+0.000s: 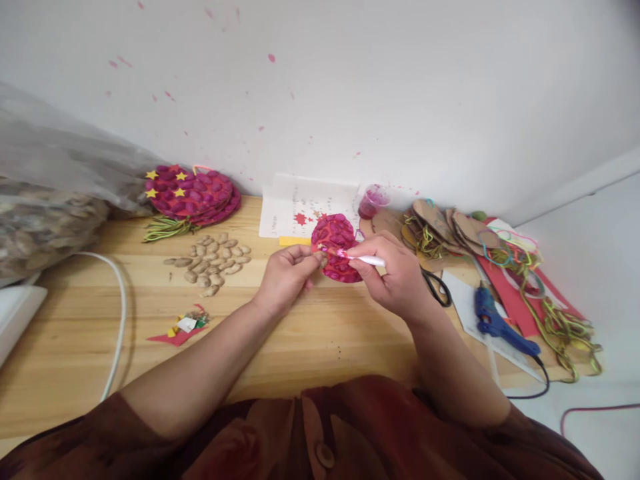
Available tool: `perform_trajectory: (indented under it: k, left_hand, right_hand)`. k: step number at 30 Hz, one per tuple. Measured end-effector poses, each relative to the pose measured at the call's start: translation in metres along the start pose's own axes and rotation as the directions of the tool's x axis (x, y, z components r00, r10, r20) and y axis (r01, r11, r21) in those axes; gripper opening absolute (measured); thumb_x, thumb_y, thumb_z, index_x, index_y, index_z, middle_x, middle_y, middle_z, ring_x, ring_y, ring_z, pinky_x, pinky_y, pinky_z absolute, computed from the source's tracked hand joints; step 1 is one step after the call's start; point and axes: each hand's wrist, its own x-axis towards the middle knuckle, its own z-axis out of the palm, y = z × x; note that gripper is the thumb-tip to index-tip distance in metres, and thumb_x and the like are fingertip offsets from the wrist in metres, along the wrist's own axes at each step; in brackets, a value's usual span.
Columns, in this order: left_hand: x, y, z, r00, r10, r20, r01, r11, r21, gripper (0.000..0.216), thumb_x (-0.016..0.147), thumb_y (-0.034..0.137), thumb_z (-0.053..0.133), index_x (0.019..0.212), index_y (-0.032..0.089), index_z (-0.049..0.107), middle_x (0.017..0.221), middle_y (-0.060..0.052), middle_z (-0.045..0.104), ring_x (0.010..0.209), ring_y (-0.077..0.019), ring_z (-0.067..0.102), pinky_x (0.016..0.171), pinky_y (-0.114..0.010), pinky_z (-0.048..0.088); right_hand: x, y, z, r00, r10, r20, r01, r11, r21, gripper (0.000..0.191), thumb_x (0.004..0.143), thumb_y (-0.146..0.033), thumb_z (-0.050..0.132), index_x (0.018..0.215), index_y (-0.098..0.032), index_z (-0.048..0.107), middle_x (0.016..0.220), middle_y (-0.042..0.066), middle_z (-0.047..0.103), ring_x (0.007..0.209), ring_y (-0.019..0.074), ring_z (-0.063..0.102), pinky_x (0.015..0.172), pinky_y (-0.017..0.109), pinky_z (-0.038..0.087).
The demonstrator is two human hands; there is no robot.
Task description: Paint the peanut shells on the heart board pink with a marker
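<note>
My left hand pinches the left edge of a gourd-shaped craft piece covered in peanuts painted magenta. A small unpainted tan patch shows near my left fingertips. Between the thumb and fingers of my right hand is a white-handled paintbrush, its magenta-stained tip touching the middle of the piece. A clear plastic cup of magenta paint stands just behind. Under and behind the piece lies a white paper sheet with red star shapes.
Loose peanuts, paper scraps and finished magenta pieces lie left, beside a bag of peanuts and a white cable. Rightward are cardboard cutouts, black scissors, a blue glue gun and green cords.
</note>
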Motion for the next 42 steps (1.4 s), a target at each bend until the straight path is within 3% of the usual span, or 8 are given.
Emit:
perform_trajectory:
  k: [6,11,15,42]
  left_hand:
    - [0.0,-0.007,0.0,0.999,0.032,-0.042,-0.031,0.999,0.008,0.036,0.066,0.044,0.087,0.078,0.014,0.071,0.065,0.0,0.067,0.039,-0.0047,0.044,0.037,-0.019,0.034]
    - [0.0,-0.009,-0.001,0.999,0.044,-0.031,-0.042,0.999,0.033,0.035,0.068,0.044,0.086,0.077,0.014,0.07,0.063,0.001,0.066,0.039,-0.005,0.045,0.038,-0.019,0.037]
    - [0.0,-0.008,-0.001,0.999,0.039,-0.025,-0.038,0.999,0.039,0.034,0.069,0.044,0.086,0.076,0.015,0.069,0.063,0.001,0.066,0.038,-0.0049,0.045,0.038,-0.019,0.036]
    - [0.0,-0.005,0.0,0.999,0.02,-0.034,-0.021,0.999,-0.032,0.032,0.069,0.041,0.085,0.074,0.015,0.067,0.062,0.002,0.065,0.035,-0.0042,0.044,0.034,-0.018,0.03]
  right_hand:
    - [-0.001,-0.003,0.001,1.0,0.011,0.016,-0.01,0.998,-0.065,0.007,0.096,-0.021,0.062,0.102,-0.024,0.064,0.09,0.003,0.074,0.083,0.0187,0.067,0.075,0.034,0.054]
    - [-0.002,-0.008,0.003,0.999,-0.008,-0.038,0.003,0.992,-0.129,0.008,0.091,-0.017,0.064,0.095,-0.024,0.063,0.082,0.002,0.072,0.076,0.018,0.064,0.071,0.034,0.052]
    - [-0.002,-0.01,0.005,0.995,0.019,-0.099,-0.028,0.996,-0.087,0.008,0.092,-0.017,0.063,0.096,-0.024,0.064,0.084,0.001,0.073,0.075,0.0173,0.066,0.069,0.033,0.052]
    - [-0.003,-0.009,0.009,0.983,0.094,-0.158,-0.099,0.995,-0.021,0.005,0.093,-0.021,0.065,0.097,-0.023,0.066,0.086,0.001,0.074,0.075,0.0153,0.069,0.07,0.03,0.055]
